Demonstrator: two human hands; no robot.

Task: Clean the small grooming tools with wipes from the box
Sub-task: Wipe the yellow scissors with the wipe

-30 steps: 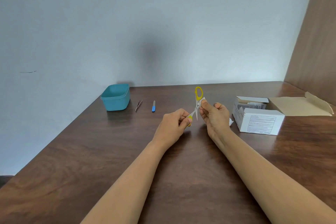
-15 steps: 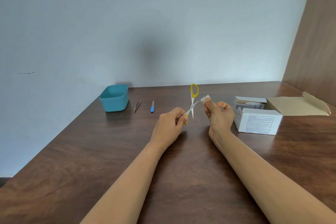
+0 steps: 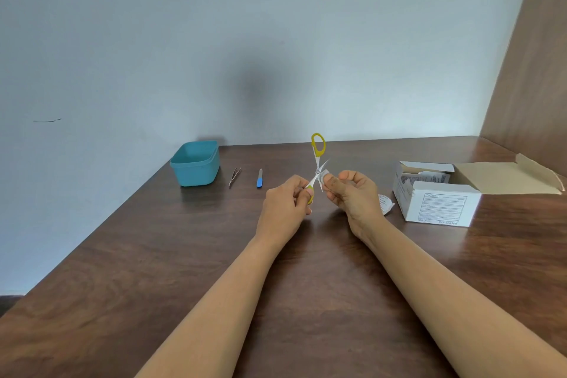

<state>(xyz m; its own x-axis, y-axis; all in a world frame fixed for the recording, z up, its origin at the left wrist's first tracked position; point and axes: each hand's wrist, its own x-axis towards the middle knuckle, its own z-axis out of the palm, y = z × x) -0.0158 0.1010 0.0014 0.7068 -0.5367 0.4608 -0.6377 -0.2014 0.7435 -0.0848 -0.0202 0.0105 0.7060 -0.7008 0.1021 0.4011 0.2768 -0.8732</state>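
Small scissors with yellow handles are held up over the middle of the table, blades spread apart. My left hand grips the lower yellow handle. My right hand pinches a small white wipe against the blades near the pivot. The white wipe box stands open to the right, packets showing inside. Tweezers and a blue-handled nail file lie on the table at the back left.
A teal plastic tub sits at the back left by the wall. A torn wipe wrapper lies beside the box. The box's flap lies open toward the wooden side panel. The dark wooden table ends at left.
My right hand slid the wipe out along a blade half a second ago and is now back near the pivot. The scissors stay raised in my left hand.
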